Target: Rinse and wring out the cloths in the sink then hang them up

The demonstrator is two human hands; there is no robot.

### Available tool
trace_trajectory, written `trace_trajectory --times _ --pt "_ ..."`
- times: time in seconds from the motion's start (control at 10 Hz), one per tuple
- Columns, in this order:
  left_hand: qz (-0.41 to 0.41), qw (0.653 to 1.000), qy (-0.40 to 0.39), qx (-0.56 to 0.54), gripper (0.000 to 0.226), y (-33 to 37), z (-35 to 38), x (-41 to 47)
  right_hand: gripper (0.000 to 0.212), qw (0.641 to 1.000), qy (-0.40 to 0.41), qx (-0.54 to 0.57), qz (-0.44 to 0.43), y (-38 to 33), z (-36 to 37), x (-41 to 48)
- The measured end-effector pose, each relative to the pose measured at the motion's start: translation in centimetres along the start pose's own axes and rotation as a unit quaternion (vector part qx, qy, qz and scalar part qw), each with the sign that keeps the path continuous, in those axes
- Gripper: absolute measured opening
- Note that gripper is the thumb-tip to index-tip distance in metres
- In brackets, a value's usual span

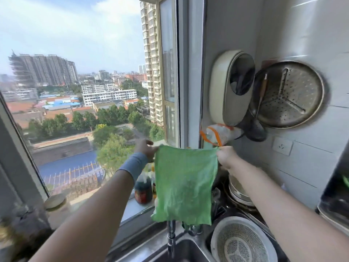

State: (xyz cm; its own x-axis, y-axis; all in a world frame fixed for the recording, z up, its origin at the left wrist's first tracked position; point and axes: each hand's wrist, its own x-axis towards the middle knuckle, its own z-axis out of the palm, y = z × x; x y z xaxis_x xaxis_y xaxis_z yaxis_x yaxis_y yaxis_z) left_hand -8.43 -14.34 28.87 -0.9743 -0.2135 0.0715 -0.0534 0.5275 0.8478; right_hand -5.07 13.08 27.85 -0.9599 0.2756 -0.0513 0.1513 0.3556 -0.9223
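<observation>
Flooding in bright through the window [75,91] at left, bleaching the sky [56,25] pale toward the top. Glinting in soft streaks off the tiled wall [311,35] and the round steel tray [289,95] hanging there. Backlighting the green cloth [184,184], leaving the left hand [146,150] darker than the right hand [225,156]. Bowing and tilting the window frame [22,137] near the left edge. Smearing the lower left corner into blur, softening fine detail all over.

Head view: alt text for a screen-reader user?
The left hand and right hand pinch the top corners of a thin green cloth, holding it spread above a stainless steel sink by a window. A round perforated metal tray hangs on the wall.
</observation>
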Motion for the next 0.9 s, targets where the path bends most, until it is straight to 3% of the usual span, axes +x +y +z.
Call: trace_trajectory --times 0.1,0.2,0.3,0.4,0.5,0.6,0.7,0.8,0.9 --pt "0.018 1.000 0.012 0.012 0.041 -2.1 3.3 -0.4 0.051 0.985 -0.028 -0.169 -0.028 2.5 1.4 0.5" --pt "0.087 0.991 -0.093 0.050 0.028 -4.2 6.1 -3.3 0.049 0.966 -0.083 -0.209 -0.129 5.1 4.0 -0.5" --pt "0.051 0.969 -0.241 0.009 0.036 -5.7 8.2 -6.1 0.061 0.957 -0.147 -0.175 -0.177 7.8 7.1 -1.5" --pt "-0.012 0.961 -0.273 -0.043 0.046 -6.2 9.0 -7.0 0.081 0.962 -0.145 -0.131 -0.190 9.8 8.4 -2.4" --pt "0.005 0.971 -0.238 -0.014 0.046 -6.2 8.9 -7.1 0.080 0.968 -0.145 -0.110 -0.174 10.5 8.1 -2.1" --pt "0.062 0.987 -0.146 0.020 0.043 -6.9 8.6 -6.9 0.075 0.961 -0.140 -0.158 -0.181 9.9 7.7 -2.2" --pt "0.031 0.971 -0.237 -0.032 0.056 -7.2 8.3 -7.5 0.069 0.949 -0.165 -0.181 -0.198 9.4 7.3 -2.4" --pt "0.026 0.969 -0.243 0.022 0.060 -6.9 7.2 -8.7 0.066 0.943 -0.185 -0.215 -0.173 8.7 6.4 -2.9" --pt "0.054 0.983 -0.173 -0.009 0.055 -5.8 5.2 -9.7 0.067 0.953 -0.186 -0.172 -0.163 6.4 4.6 -3.7"
